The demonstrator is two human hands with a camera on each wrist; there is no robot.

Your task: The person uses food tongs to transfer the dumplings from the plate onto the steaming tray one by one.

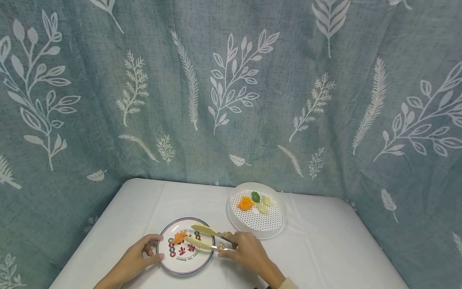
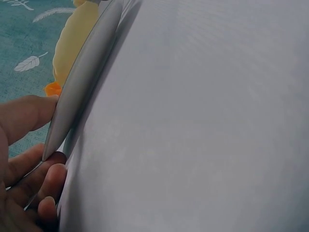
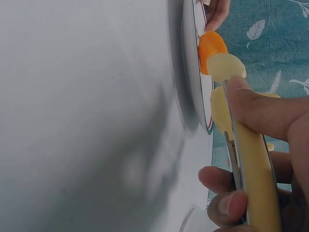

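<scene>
My left hand [image 1: 138,255] grips the left rim of a white plate [image 1: 169,263] with red and blue printing. In the left wrist view, the thumb lies on the plate's upper side and fingertips curl under its edge. An orange dumpling-shaped piece [image 1: 179,237] lies on the plate, left of centre. My right hand [image 1: 249,251] holds tongs [image 1: 205,230] with pale yellow ends, reaching over the plate from the right. The tongs' ends stand apart, one close beside the orange piece. In the right wrist view, the thumb presses along the tongs' handle [image 3: 258,179].
Behind and right of the plate stands a round white basket [image 1: 257,231] with a perforated bottom. Inside lie orange pieces [image 1: 246,204], a green piece [image 1: 255,196] and pale pieces [image 1: 262,208]. A leaf-patterned curtain [image 1: 223,152] hangs behind the white-covered table [image 1: 325,249].
</scene>
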